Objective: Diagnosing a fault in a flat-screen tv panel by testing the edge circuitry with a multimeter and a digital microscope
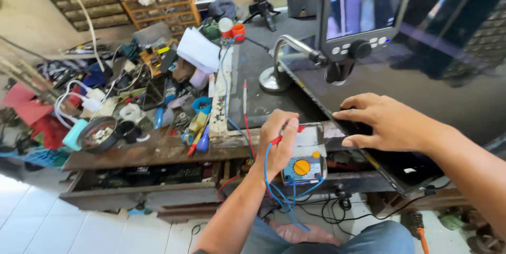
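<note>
Multimeter, small rectangular, grey case with yellow round dial (304, 159), sits at the front edge of the worn dark wooden table (158, 151), face up so you can read it from above. Your left hand (278, 140) rests curled on the meter's left side, fingers closed around a thin red-tipped test probe (278, 139); gripping it that way also looks to pin the meter in place. Blue and red leads (274, 191) hang off the table edge below the meter, down toward your lap.

Your right hand (382, 122) is to the right of the meter, palm down, fingers spread and pressing flat on the large glossy black flat panel (421, 75) that lies behind and right of the meter. It holds nothing; it seems to be steadying the panel.

Behind the meter, a small grey monitor screen on a bent metal arm (363, 14) leans over the panel, angled toward you.

Left of the meter: loose clutter of blue-handled tools (203, 140), white cables (79, 96), a round dark bowl of small parts (97, 134).
</note>
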